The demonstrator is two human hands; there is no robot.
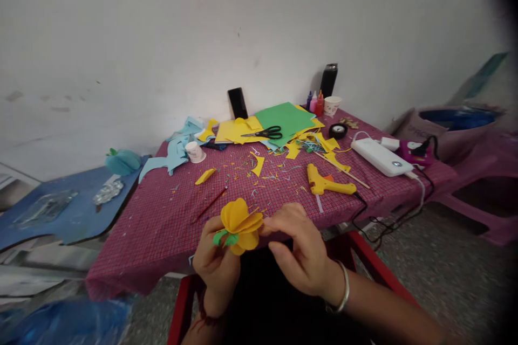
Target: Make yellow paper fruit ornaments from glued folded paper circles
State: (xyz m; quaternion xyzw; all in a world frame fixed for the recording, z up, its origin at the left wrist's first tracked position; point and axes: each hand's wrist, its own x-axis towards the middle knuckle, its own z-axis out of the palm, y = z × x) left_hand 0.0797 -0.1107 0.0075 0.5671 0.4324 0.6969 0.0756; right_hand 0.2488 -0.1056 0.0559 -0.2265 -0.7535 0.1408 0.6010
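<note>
A yellow paper flower (241, 225) with small green leaves sits between my hands at the near edge of the table (162, 226). My left hand (216, 264) is closed round its base from below. My right hand (299, 250) pinches a petal at the flower's right side, a silver bangle on its wrist. Behind them on the red checked cloth lie a yellow glue gun (327, 183), black scissors (265, 132) on yellow and green paper sheets (283, 118), and many paper scraps.
A white power bank (381, 157), a tape roll (337, 130), glue bottles (314, 101), a paper cup (332, 105), a dark bottle (328, 80) and a propped phone (237, 102) stand at the back. A blue board (60, 210) lies left. A pink stool (477, 194) stands right.
</note>
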